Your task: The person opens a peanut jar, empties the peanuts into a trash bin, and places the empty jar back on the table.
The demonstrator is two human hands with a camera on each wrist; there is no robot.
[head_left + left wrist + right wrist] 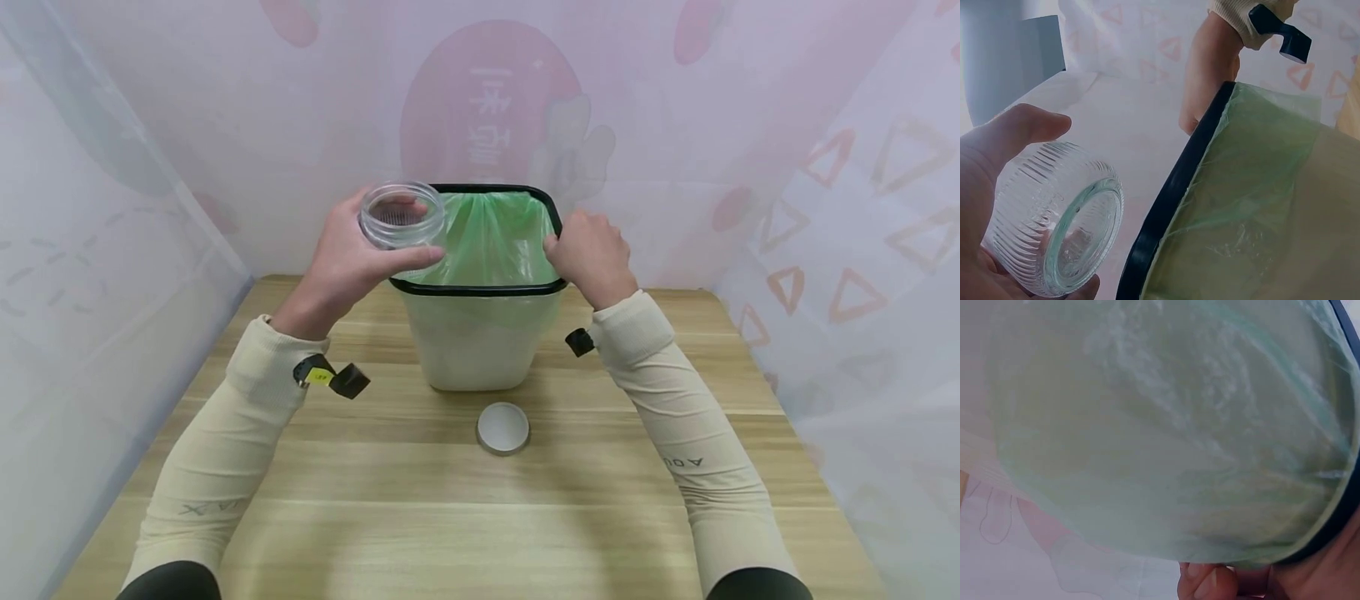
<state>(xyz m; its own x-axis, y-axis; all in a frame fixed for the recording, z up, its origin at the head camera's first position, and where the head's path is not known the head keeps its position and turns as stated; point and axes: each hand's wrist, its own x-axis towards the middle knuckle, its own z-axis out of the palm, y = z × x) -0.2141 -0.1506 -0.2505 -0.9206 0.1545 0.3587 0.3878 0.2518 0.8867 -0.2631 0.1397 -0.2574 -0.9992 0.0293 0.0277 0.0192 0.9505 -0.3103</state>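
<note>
My left hand (352, 258) holds a clear ribbed glass jar (402, 218) beside the left rim of a bin. The jar has no lid on, and its ribbed side and thick base show in the left wrist view. The pale waste bin (480, 342) stands upright with a black rim (487, 291) and a green plastic liner (498, 237) inside. My right hand (596, 254) grips the bin's rim on the right with curled fingers. In the right wrist view, its fingertips (1213, 584) show below the overhanging liner, and the rest is partly hidden.
A round white lid (503, 427) lies on the wooden table (420, 517) in front of the bin. Pale printed sheets (330, 125) rise behind the table and along both sides. Small black devices (348, 381) are strapped at both wrists.
</note>
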